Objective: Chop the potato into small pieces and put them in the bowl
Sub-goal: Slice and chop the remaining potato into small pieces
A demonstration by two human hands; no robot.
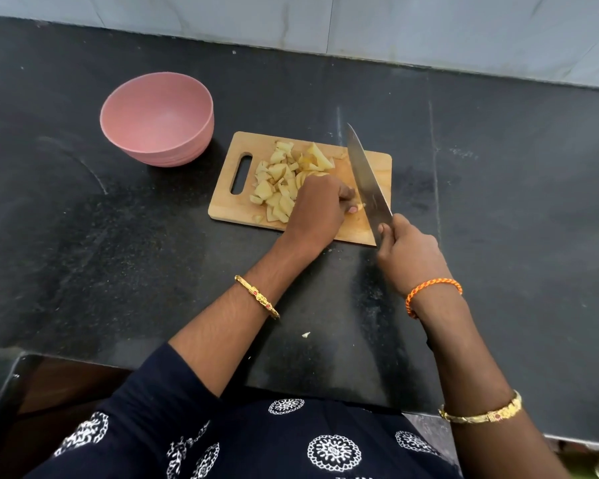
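Observation:
A small wooden cutting board point(367, 224) with a handle slot lies on the black counter. A heap of several cut potato pieces point(277, 178) covers its left and middle part. My left hand point(317, 210) rests on the board with curled fingers pinching a small potato piece next to the blade. My right hand point(408, 255) grips the handle of a large steel knife point(363, 174), whose blade points away from me across the board's right side. The pink bowl point(125, 108) stands to the upper left of the board with nothing in it.
The black stone counter point(83, 219) runs to a pale tiled wall point(429, 25) at the back. One stray potato scrap point(305, 335) lies on the counter near my body. The counter's front edge is just below my forearms.

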